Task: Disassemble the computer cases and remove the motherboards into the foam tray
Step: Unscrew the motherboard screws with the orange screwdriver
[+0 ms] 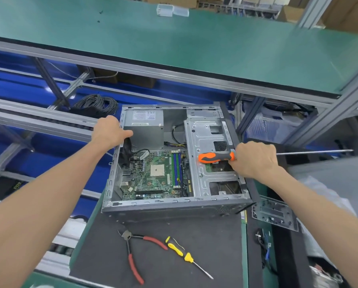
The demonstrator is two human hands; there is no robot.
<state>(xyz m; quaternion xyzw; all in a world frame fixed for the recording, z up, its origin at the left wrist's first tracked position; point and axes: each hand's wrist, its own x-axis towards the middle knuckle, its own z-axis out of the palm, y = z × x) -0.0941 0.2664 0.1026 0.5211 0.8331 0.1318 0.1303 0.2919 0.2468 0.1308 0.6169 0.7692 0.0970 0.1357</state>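
An open grey computer case lies on its side on a dark mat. Inside it a green motherboard sits at the bottom, with a silver power supply above it and a metal drive cage to the right. My left hand grips the case's left wall near the top corner, thumb inside the rim. My right hand holds a long screwdriver with an orange and black handle; its steel shaft points right, away from the case. The hand rests at the case's right edge.
Red-handled pliers and a yellow and black screwdriver lie on the dark mat in front of the case. A removed panel lies at the right. A green shelf overhangs behind, and coiled cable sits at the back left.
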